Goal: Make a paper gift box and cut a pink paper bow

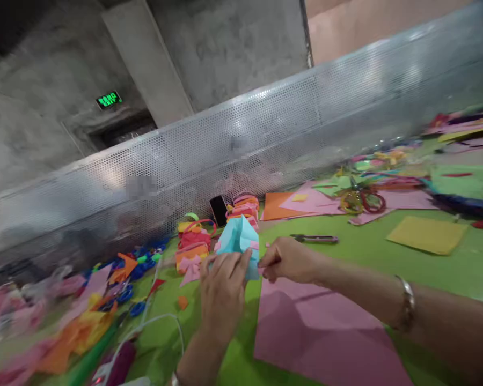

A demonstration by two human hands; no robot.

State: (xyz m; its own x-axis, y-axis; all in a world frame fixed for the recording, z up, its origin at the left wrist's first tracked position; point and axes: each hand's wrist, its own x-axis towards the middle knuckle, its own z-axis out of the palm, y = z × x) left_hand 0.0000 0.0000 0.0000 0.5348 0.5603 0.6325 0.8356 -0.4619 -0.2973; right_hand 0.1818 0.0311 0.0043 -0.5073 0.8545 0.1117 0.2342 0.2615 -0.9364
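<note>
A light blue felt or paper piece (238, 234), folded into a small bag-like shape with pink bits at its sides, stands upright in front of me. My left hand (223, 281) is closed over its near left part, fingers across its front. At its right edge my right hand (280, 261) makes a pinch; a bit of pink shows at the fingertips, but what they grip is too small to tell. Below both hands a large pink sheet (322, 332) lies flat. Just left of the blue piece sit small orange and red bags (193, 241), one with a pink bow (191, 266).
Behind my right hand lies a dark cutter-like tool (314, 238). Scissors (362, 201) rest on coloured sheets, near a yellow sheet (426, 235). A phone (218, 210) leans by more bags (245, 206). Scraps and a white cable (153, 320) cover the left. A perforated metal screen (209, 139) stands behind.
</note>
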